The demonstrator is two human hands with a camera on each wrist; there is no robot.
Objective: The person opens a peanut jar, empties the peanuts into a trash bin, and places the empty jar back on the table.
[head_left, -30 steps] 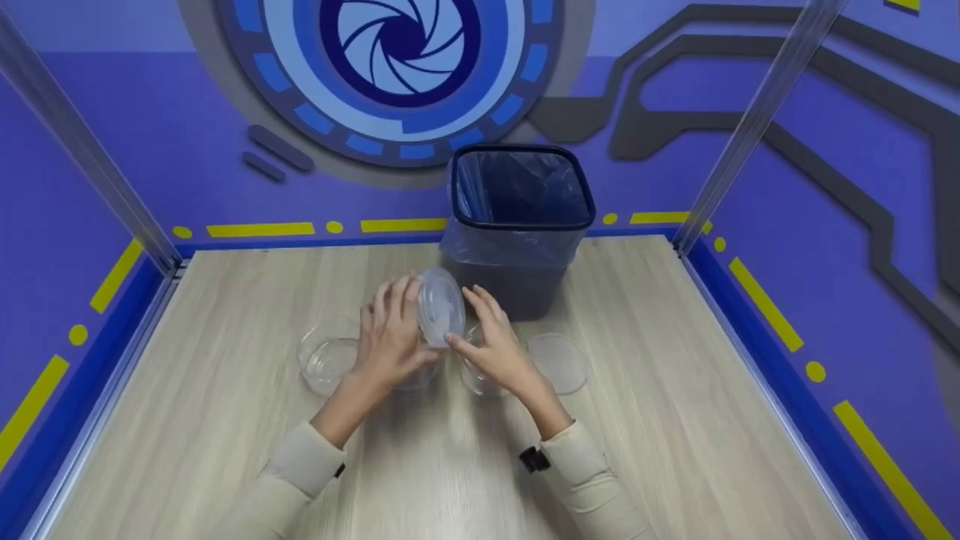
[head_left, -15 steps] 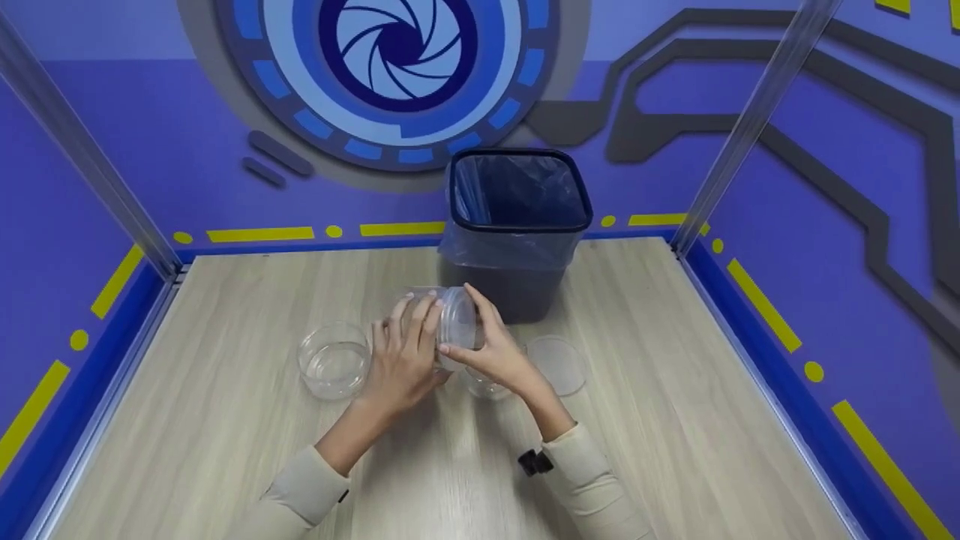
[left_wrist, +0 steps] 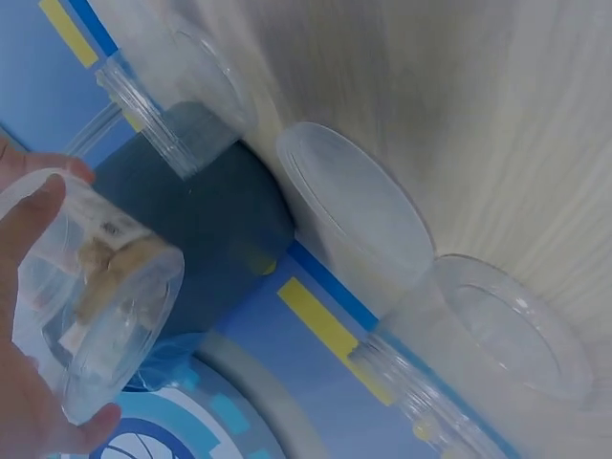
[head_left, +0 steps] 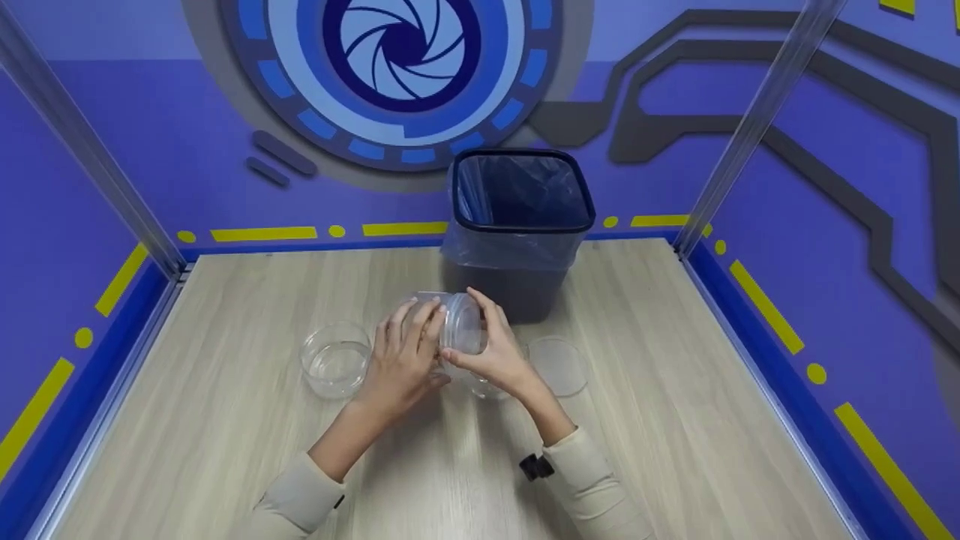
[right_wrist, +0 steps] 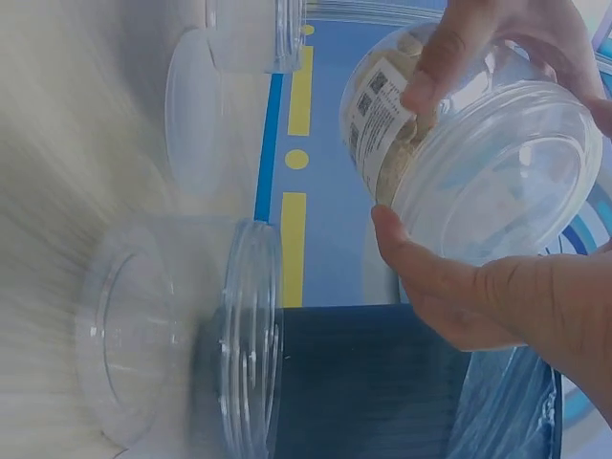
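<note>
Both hands hold a clear plastic jar on its side above the table. Curled round its body is my left hand, and my right hand grips the lid with thumb and fingers spread across its rim. A white printed label and brown, lumpy contents show through the jar wall. Left of the hands stands an uncovered clear jar. Another jar stands behind my right hand, partly hidden in the head view. A loose translucent lid lies to the right.
A dark bin with a clear liner stands behind the hands, near the back wall. A second loose lid lies between the two standing jars, hidden by the left hand in the head view. Metal posts mark the back corners.
The held jar has turned from showing its lid toward the head camera to lying sideways, lid to the right, slightly lower. My right fingers have closed around the lid; little moves in the last half second.
</note>
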